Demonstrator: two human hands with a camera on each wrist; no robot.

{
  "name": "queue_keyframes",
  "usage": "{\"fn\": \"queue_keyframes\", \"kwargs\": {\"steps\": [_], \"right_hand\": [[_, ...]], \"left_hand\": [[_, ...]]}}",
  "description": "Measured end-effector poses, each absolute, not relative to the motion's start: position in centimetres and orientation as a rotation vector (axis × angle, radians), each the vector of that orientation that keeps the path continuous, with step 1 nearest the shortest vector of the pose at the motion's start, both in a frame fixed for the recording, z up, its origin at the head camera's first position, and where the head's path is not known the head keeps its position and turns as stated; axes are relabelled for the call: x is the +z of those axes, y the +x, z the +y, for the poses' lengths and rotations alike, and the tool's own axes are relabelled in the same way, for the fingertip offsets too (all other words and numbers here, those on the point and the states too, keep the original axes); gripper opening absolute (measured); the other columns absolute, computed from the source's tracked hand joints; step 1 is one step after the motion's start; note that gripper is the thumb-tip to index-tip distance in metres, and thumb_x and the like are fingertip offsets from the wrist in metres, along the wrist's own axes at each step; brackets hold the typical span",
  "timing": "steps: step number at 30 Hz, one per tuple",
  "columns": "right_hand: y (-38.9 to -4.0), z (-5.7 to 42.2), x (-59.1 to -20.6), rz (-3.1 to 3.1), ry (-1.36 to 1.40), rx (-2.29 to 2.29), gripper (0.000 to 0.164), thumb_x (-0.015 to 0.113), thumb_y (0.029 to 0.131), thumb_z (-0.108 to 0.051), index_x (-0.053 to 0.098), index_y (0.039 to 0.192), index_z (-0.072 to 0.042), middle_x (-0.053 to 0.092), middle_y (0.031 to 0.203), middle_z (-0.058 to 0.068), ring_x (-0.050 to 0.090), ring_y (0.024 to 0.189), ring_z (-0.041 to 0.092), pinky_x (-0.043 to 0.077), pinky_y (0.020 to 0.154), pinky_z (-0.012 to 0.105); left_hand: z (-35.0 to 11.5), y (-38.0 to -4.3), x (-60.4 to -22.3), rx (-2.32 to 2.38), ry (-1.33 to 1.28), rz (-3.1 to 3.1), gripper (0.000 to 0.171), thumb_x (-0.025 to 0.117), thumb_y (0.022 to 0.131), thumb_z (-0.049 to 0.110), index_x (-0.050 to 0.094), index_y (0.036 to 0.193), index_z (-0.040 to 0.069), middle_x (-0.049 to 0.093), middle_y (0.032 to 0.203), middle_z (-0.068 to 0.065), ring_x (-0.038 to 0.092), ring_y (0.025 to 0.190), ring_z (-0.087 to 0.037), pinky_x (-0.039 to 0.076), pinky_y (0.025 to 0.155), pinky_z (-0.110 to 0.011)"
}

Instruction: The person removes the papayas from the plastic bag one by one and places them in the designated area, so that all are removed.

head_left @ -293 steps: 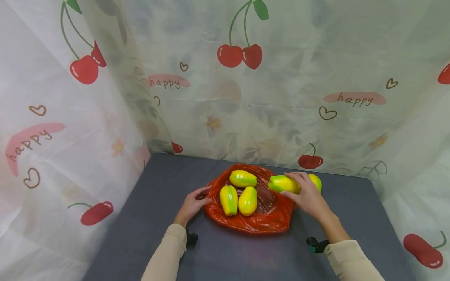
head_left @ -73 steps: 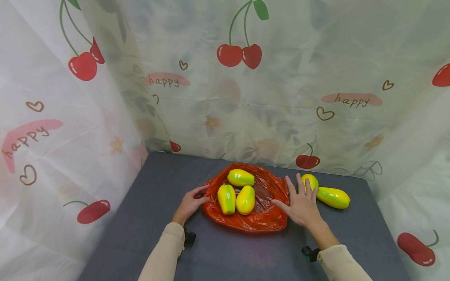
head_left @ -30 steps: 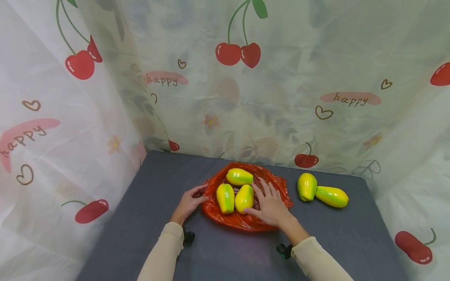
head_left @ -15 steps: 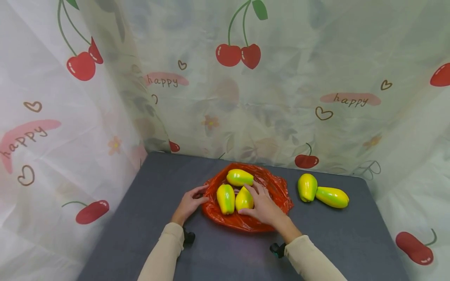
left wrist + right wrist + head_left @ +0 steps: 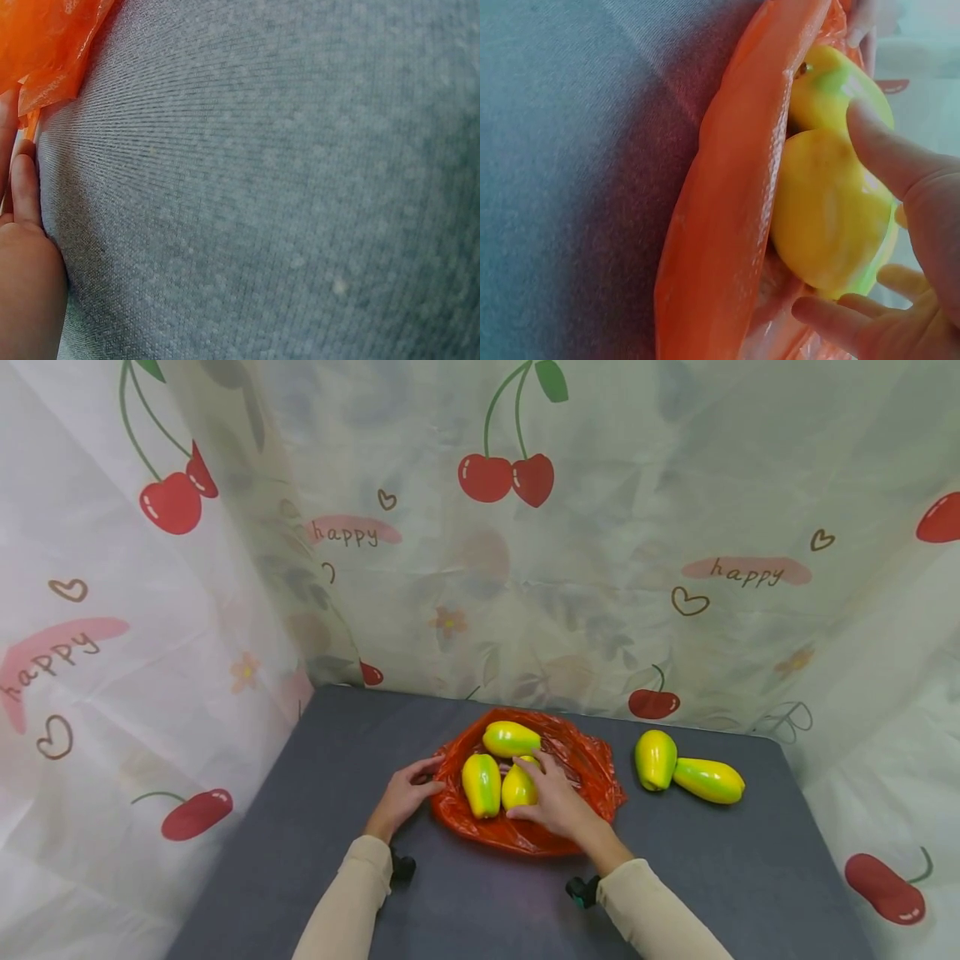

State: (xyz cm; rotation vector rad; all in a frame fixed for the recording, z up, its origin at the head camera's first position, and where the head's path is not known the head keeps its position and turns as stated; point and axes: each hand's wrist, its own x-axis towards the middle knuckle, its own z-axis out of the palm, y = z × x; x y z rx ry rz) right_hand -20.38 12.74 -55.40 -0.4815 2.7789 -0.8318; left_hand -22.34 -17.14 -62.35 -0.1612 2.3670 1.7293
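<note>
An orange-red plastic bag (image 5: 585, 760) lies spread on the table with its mouth up. Inside are three yellow-green papayas: one at the back (image 5: 512, 738), one at the left (image 5: 481, 786) and one at the right (image 5: 519, 788). My left hand (image 5: 401, 797) pinches the bag's left rim; in the left wrist view its fingers meet the orange plastic (image 5: 49, 52). My right hand (image 5: 558, 802) reaches over the bag's near side, thumb and fingers bent round the right-hand papaya, which the right wrist view shows as the nearer fruit (image 5: 832, 214). The palm hides part of it.
Two more papayas, one upright (image 5: 656, 761) and one lying slantwise (image 5: 708, 780), touch each other on the dark grey table (image 5: 480, 910), right of the bag. A cherry-print curtain (image 5: 585, 568) stands behind the table and on both sides.
The right hand first carried a papaya out to the bag's right, let go of it, then swung back left over the bag and closed round another. The left hand stayed on the rim.
</note>
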Motion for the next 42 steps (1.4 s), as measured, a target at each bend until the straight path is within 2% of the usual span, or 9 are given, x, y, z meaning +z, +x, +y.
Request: {"fn": "queue_keyframes", "kwargs": {"steps": [9, 14, 19, 28, 42], "right_hand": [[-20.4, 12.3, -55.5, 2.728, -0.446, -0.835, 0.079, 0.083, 0.083, -0.038, 0.049, 0.151, -0.016, 0.023, 0.165, 0.021, 0.037, 0.144, 0.053, 0.040, 0.112, 0.068], [-20.7, 12.1, -55.4, 2.716, -0.467, -0.867, 0.078, 0.083, 0.084, -0.036, 0.049, 0.151, -0.015, 0.024, 0.164, 0.023, 0.042, 0.142, 0.050, 0.040, 0.111, 0.068], [-20.9, 12.3, -55.7, 2.717, -0.465, -0.899, 0.077, 0.084, 0.084, -0.035, 0.050, 0.150, -0.014, 0.026, 0.163, 0.022, 0.047, 0.141, 0.043, 0.044, 0.113, 0.061], [-20.6, 12.5, -56.0, 2.697, -0.416, -0.996, 0.078, 0.084, 0.083, -0.033, 0.049, 0.150, -0.015, 0.024, 0.166, 0.017, 0.044, 0.145, 0.040, 0.040, 0.117, 0.059], [-20.4, 12.8, -56.6, 2.685, -0.418, -1.060, 0.077, 0.086, 0.082, -0.031, 0.050, 0.148, -0.014, 0.027, 0.165, 0.017, 0.043, 0.145, 0.039, 0.040, 0.117, 0.059]], "left_hand": [[-17.1, -22.2, -62.1, 1.737, -0.136, 2.358, 0.048, 0.077, 0.090, 0.030, 0.065, 0.137, 0.034, 0.064, 0.141, 0.000, 0.054, 0.136, -0.025, 0.040, 0.120, -0.050], [-17.2, -22.3, -61.9, 1.750, -0.130, 2.372, 0.048, 0.078, 0.090, 0.030, 0.065, 0.136, 0.033, 0.065, 0.140, 0.000, 0.054, 0.135, -0.025, 0.040, 0.120, -0.050], [-17.2, -22.3, -61.8, 1.744, -0.119, 2.381, 0.048, 0.077, 0.091, 0.029, 0.065, 0.137, 0.033, 0.064, 0.141, 0.000, 0.054, 0.136, -0.025, 0.040, 0.120, -0.050], [-17.1, -22.3, -61.7, 1.724, -0.145, 2.387, 0.047, 0.077, 0.091, 0.030, 0.065, 0.136, 0.034, 0.064, 0.141, 0.000, 0.054, 0.136, -0.025, 0.040, 0.120, -0.050], [-17.1, -22.0, -62.0, 1.755, -0.132, 2.372, 0.047, 0.078, 0.090, 0.029, 0.066, 0.135, 0.034, 0.066, 0.138, 0.001, 0.055, 0.135, -0.024, 0.040, 0.120, -0.050]]}}
